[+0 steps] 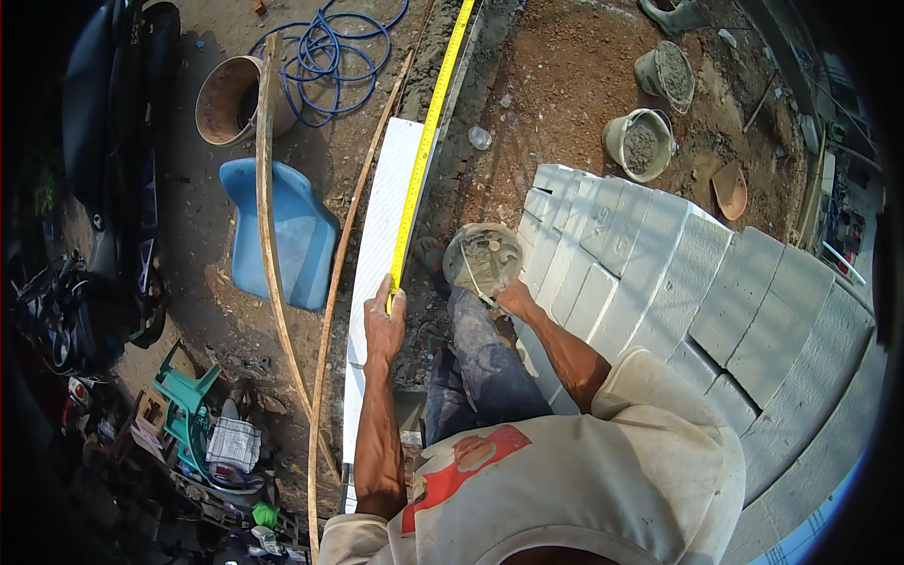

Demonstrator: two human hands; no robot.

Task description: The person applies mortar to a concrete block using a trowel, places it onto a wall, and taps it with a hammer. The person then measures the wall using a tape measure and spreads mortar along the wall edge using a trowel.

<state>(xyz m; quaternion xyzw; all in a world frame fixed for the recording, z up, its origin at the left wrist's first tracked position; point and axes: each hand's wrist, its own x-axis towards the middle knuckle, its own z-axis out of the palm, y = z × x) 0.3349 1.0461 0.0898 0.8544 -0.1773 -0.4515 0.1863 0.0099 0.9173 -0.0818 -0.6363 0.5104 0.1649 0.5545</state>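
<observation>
My left hand [384, 318] is closed on the near end of a yellow tape measure [421, 169]. The tape runs straight away from me along the top of a long white block [379, 221] and on past its far end. At the near right rim of a mortar-smeared bucket [514, 247], my right hand [515, 298] is closed, gripping its edge or handle; which of the two I cannot tell. Grey wet mortar [484, 268] lies inside that bucket, which is in front of my legs.
Stacked pale blocks [650, 254] rise on my right. Beyond them are two mortar buckets [617, 141] and an orange scoop [730, 188]. Left of the block row stand long bent wooden strips [350, 226], a blue plastic seat [287, 240], a brown bucket [218, 104] and a coiled blue hose [325, 52].
</observation>
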